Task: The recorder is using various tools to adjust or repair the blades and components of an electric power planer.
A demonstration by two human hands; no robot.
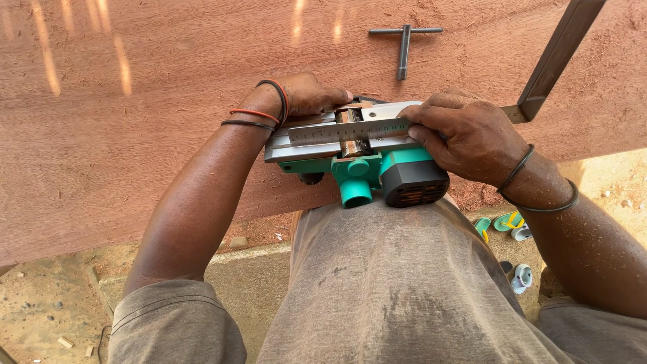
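Note:
A teal and grey electric hand planer (367,168) lies upside down at the near edge of a large reddish wooden board (135,135), its metal sole facing up. A steel ruler (350,130) lies along the sole. My left hand (306,94) grips the planer's far left side, with bands on the wrist. My right hand (465,135) presses down on the ruler's right end and the planer body.
A T-shaped metal wrench (404,44) lies on the board beyond the planer. A dark metal square's arm (556,61) slants in from the upper right. Sawdust covers the ground; coloured sandals (509,222) lie lower right.

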